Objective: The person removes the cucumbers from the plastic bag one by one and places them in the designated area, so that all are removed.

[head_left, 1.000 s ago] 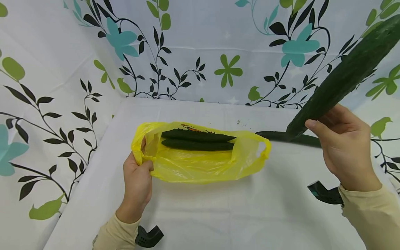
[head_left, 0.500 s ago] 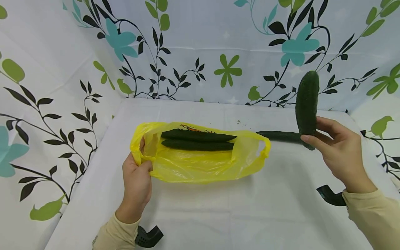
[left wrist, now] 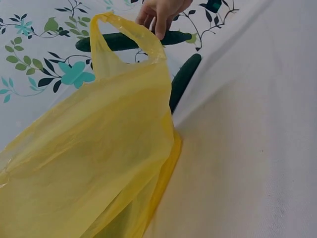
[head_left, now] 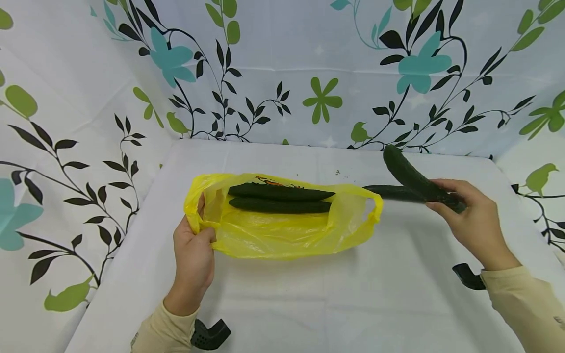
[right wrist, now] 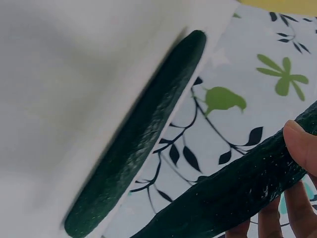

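In the head view my left hand (head_left: 194, 260) grips the left rim of a yellow plastic bag (head_left: 265, 240), whose mouth gapes toward me. Two dark green cucumbers (head_left: 280, 192) lie side by side inside it. To the right, my right hand (head_left: 478, 220) pinches another cucumber (head_left: 408, 172) by its near end, tilted up to the left above the table. Behind that one, a further cucumber (head_left: 386, 192) lies on the table, partly covered by the held one; the right wrist view shows this cucumber (right wrist: 141, 134) whole. The left hand is out of sight in the left wrist view.
A white cloth covers the table (head_left: 309, 304). Behind and to the left hangs a white curtain (head_left: 273, 54) printed with leaves and flowers. A few small dark specks (head_left: 337, 172) mark the cloth behind the bag. A black device sits at each wrist.
My right hand has lowered and swung the cucumber from leaning right, through upright, to leaning left toward the bag. The left hand and the bag stay in place.
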